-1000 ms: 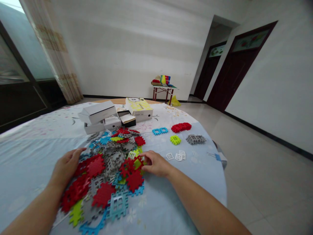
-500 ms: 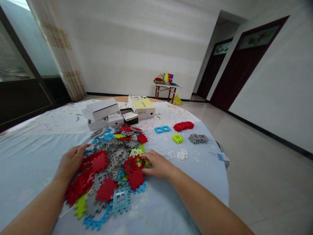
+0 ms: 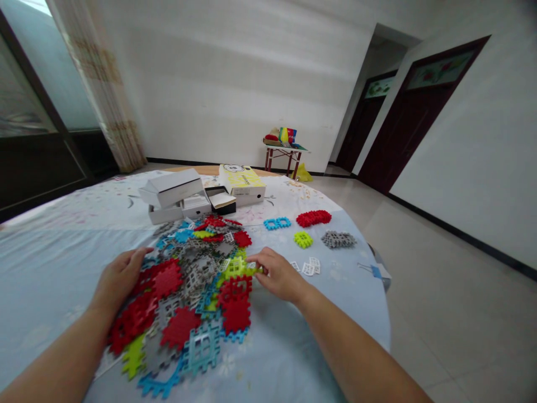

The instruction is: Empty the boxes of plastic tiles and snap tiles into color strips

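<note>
A heap of notched plastic building pieces (image 3: 197, 274) in red, grey, blue and lime lies on the cloth between my hands. My left hand (image 3: 123, 274) rests along the heap's left side, its fingers stretched out, beside a red piece (image 3: 166, 281). At the right edge, my right hand (image 3: 274, 271) pinches the end of a lime-green building piece (image 3: 237, 268) between thumb and fingers. Just in front of it lies a red window piece (image 3: 239, 286), with a solid red piece (image 3: 237, 316) nearer me. A teal window piece (image 3: 202, 344) sits at the near edge.
Beyond the heap stand white boxes (image 3: 172, 187), a black box (image 3: 222, 208) and a yellow-white box (image 3: 247, 184). To the right are red (image 3: 314, 218), grey (image 3: 339, 239), lime (image 3: 302, 239) and blue groups (image 3: 277, 223), plus small white window pieces (image 3: 311, 267). The table edge curves at right.
My right hand has moved slightly up and away from the red pieces and now grips a lime-green piece. The red window piece has shifted a little. My left hand stays at the heap's left side.
</note>
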Demonstrator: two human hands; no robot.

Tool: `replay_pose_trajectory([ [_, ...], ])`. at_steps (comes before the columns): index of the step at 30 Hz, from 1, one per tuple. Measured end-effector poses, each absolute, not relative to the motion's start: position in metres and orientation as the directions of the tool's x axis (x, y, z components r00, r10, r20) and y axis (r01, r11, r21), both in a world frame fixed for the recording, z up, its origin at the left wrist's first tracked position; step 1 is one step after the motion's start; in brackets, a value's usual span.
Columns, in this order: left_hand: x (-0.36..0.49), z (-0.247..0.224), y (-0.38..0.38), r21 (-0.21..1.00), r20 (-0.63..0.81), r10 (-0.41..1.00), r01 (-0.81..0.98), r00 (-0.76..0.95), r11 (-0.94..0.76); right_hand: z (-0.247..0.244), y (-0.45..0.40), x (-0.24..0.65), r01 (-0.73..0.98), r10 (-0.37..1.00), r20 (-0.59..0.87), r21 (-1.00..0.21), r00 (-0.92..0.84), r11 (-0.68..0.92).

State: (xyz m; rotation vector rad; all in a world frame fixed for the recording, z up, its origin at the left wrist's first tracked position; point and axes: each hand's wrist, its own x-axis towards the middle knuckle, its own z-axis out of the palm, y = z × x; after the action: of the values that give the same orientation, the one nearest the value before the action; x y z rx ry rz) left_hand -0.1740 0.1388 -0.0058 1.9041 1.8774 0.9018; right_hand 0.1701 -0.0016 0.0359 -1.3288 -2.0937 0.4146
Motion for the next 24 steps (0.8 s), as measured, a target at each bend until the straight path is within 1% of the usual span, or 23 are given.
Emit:
replay_pose_trajectory([
  [2, -0.174, -0.006, 0.139, 0.623, 0.216, 0.974, 0.777, -0.068, -0.084, 0.034, 0.000, 0.175, 0.760, 0.888, 0.366, -0.482, -0.279, 0.437],
  [4, -0.174, -0.006, 0.139, 0.624, 0.224, 0.972, 0.776, -0.064, -0.093, 0.030, 0.002, 0.180, 0.777, 0.894, 0.307, -0.451, -0.326, 0.439],
  [6, -0.173, -0.004, 0.137, 0.623, 0.224, 0.973, 0.777, -0.063, -0.093, 0.028, 0.004, 0.185, 0.753, 0.897, 0.234, -0.488, -0.375, 0.442],
  [7, -0.172, -0.003, 0.136, 0.622, 0.221, 0.973, 0.777, -0.064, -0.091, 0.028, 0.005, 0.187, 0.738, 0.900, 0.220, -0.516, -0.377, 0.436],
  [9, -0.171, -0.002, 0.135, 0.617, 0.212, 0.975, 0.782, -0.065, -0.082, 0.029, 0.005, 0.190, 0.721, 0.911, 0.228, -0.557, -0.344, 0.412],
  [11, -0.170, -0.001, 0.134, 0.609, 0.212, 0.975, 0.789, -0.064, -0.080, 0.030, 0.005, 0.192, 0.732, 0.924, 0.233, -0.564, -0.303, 0.382],
  [13, -0.170, 0.000, 0.134, 0.602, 0.215, 0.974, 0.795, -0.067, -0.079, 0.030, 0.004, 0.191, 0.756, 0.931, 0.210, -0.543, -0.300, 0.366],
  [18, -0.172, -0.002, 0.135, 0.615, 0.197, 0.978, 0.785, -0.069, -0.069, 0.024, 0.003, 0.183, 0.813, 0.922, 0.146, -0.436, -0.359, 0.386],
  [21, -0.174, -0.006, 0.139, 0.624, 0.208, 0.976, 0.777, -0.064, -0.082, 0.023, 0.006, 0.190, 0.815, 0.921, 0.204, -0.429, -0.332, 0.389],
  [24, -0.175, -0.007, 0.141, 0.626, 0.207, 0.976, 0.775, -0.061, -0.085, 0.026, 0.015, 0.212, 0.838, 0.924, 0.310, -0.423, -0.222, 0.343],
])
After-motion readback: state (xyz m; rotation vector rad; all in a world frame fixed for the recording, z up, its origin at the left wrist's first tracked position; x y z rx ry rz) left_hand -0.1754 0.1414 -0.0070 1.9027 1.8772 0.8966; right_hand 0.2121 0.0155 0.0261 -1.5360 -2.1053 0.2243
